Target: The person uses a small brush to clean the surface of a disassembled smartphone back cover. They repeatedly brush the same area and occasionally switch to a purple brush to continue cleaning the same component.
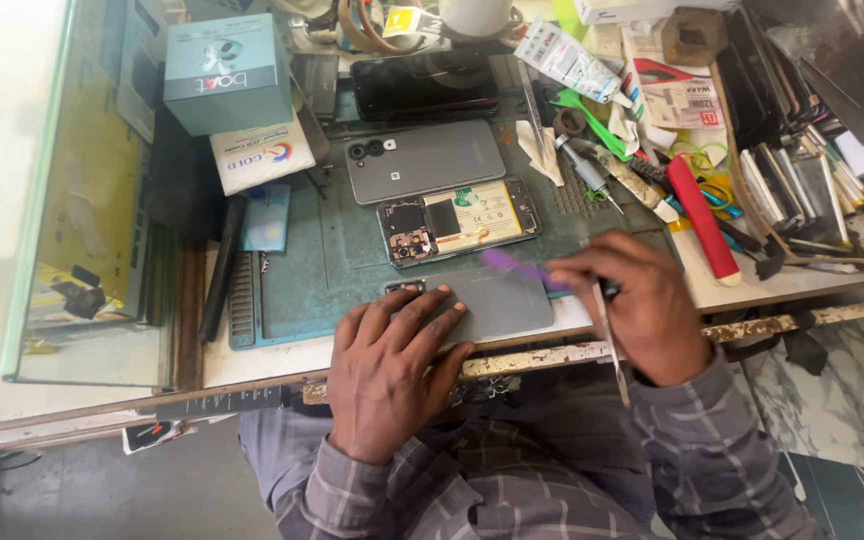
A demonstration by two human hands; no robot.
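Left hand (392, 370) flat, fingers released, pressing grey phone (497, 300) at near surface edge. Right hand (637, 310) fingers pinch purple pry tool (512, 266) — opened phone (459, 221) just beyond.

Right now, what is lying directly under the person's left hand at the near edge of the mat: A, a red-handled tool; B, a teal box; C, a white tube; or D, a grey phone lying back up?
D: the left hand lies flat on a grey phone whose plain back faces up, at the near edge of the green mat.

Cluttered workbench (742, 292) – green mat (302, 275), teal box (227, 72), red-handled tool (702, 218), tube (572, 62) lying directly on it
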